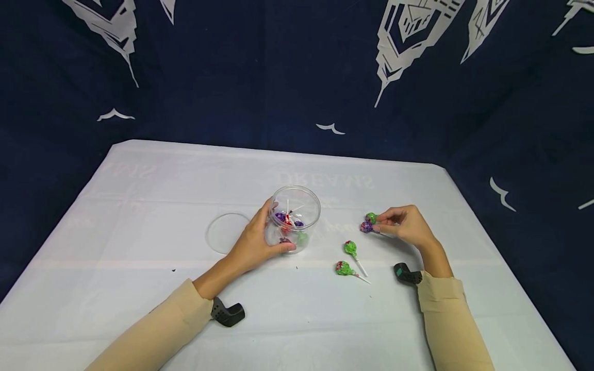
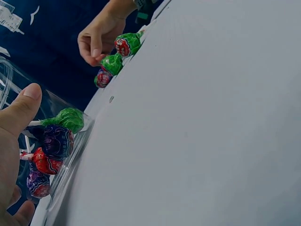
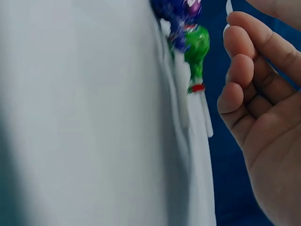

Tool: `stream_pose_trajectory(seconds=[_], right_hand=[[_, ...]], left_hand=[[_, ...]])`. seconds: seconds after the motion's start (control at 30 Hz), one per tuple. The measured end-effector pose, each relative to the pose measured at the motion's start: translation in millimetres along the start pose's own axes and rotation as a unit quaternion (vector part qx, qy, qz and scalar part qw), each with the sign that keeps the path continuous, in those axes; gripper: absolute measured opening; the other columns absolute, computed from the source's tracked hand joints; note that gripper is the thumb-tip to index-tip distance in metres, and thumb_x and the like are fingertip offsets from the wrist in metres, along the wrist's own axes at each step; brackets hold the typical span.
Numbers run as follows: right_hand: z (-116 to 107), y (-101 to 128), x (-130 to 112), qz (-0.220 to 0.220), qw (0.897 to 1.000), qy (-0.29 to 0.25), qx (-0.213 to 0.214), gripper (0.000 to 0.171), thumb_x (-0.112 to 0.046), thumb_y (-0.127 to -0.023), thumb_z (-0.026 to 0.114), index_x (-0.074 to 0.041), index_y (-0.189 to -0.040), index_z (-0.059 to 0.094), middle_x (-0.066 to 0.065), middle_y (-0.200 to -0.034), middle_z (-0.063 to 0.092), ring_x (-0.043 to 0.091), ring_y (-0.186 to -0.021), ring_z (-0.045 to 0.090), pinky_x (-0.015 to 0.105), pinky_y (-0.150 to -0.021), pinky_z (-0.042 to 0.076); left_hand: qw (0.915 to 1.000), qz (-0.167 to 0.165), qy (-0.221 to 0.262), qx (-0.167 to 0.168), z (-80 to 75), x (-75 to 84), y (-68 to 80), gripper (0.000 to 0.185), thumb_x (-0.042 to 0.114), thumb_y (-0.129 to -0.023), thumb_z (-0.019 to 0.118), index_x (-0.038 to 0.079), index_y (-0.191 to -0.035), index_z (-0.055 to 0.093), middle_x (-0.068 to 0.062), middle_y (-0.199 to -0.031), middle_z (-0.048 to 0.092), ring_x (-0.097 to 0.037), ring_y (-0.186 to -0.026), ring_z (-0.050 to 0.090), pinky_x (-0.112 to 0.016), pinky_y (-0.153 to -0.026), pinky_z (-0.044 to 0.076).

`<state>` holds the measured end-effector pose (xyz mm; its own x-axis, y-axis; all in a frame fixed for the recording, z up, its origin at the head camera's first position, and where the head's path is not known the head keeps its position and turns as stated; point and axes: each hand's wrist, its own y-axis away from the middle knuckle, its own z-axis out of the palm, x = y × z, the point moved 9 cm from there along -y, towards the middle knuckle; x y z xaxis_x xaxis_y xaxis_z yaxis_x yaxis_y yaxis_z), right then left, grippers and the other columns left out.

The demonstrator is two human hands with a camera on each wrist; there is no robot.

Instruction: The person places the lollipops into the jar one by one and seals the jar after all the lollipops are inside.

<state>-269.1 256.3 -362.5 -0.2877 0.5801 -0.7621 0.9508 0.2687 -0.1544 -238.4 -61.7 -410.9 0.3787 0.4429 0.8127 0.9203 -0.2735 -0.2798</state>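
Observation:
My left hand [image 1: 252, 242] grips a clear plastic jar [image 1: 317, 212], thumb across its front and fingers round the far side. Purple, red and green wrapped lollipops lie inside, sticks up toward the open mouth; in the left wrist view a purple lollipop [image 2: 59, 141] shows through the wall. Over to the right, my right hand [image 1: 405, 224] hovers with loosely bent fingers, fingertips close over a green lollipop [image 1: 370, 218] and a purple lollipop [image 1: 366, 227]. In the right wrist view both their sticks show, with the fingers [image 3: 240, 70] apart from them.
Two more green lollipops, one farther back [image 1: 350, 249] and one nearer me [image 1: 343, 268], lie between the jar and my right hand. A clear round lid [image 1: 207, 234] lies left of the jar. The white-covered table [image 1: 139, 206] ends at a dark blue curtain [image 1: 232, 77].

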Motion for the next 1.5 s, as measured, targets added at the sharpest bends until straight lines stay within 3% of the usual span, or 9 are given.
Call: stream_pose_trajectory(seconds=[0.23,0.4,0.97,1.5], right_hand=[[-1.0,-2.3,45.5,0.026,1.0,-0.01,-0.013,0.018,0.006,-0.073,0.082,0.012,-0.087,0.072,0.008,-0.071,0.066,0.008,-0.061,0.056,0.019,-0.054,0.048],[-1.3,-3.1,59.0,0.038,0.999,-0.006,-0.026,0.025,0.002,-0.072,0.085,0.012,-0.092,0.072,0.009,-0.076,0.069,0.007,-0.064,0.059,0.018,-0.057,0.051],[5.5,-2.3,61.4,0.053,0.994,0.063,-0.069,0.022,-0.003,-0.071,0.088,0.006,-0.087,0.075,0.008,-0.077,0.07,0.007,-0.063,0.058,0.019,-0.057,0.05],[9.0,-4.5,63.1,0.066,0.99,0.086,-0.092,0.015,-0.004,-0.073,0.086,0.002,-0.082,0.076,0.005,-0.074,0.067,0.008,-0.063,0.052,0.021,-0.055,0.045]], left_hand=[[1.0,-0.001,-0.001,-0.002,1.1,0.2,-0.8,0.115,0.039,-0.072,0.089,0.015,-0.158,0.017,-0.014,-0.155,0.036,-0.029,-0.139,0.037,-0.049,-0.112,0.034],[1.0,0.002,0.001,-0.002,1.0,0.5,-0.8,0.115,0.039,-0.071,0.089,0.016,-0.158,0.017,-0.014,-0.154,0.037,-0.029,-0.139,0.038,-0.049,-0.112,0.034],[1.0,0.006,-0.001,0.0,-0.1,1.1,-0.4,0.114,0.039,-0.071,0.09,0.016,-0.157,0.018,-0.014,-0.153,0.037,-0.029,-0.138,0.04,-0.049,-0.111,0.036],[1.0,0.006,-0.003,0.0,-0.1,-0.2,-1.1,0.114,0.039,-0.071,0.09,0.016,-0.157,0.019,-0.014,-0.152,0.039,-0.029,-0.137,0.04,-0.049,-0.111,0.036]])
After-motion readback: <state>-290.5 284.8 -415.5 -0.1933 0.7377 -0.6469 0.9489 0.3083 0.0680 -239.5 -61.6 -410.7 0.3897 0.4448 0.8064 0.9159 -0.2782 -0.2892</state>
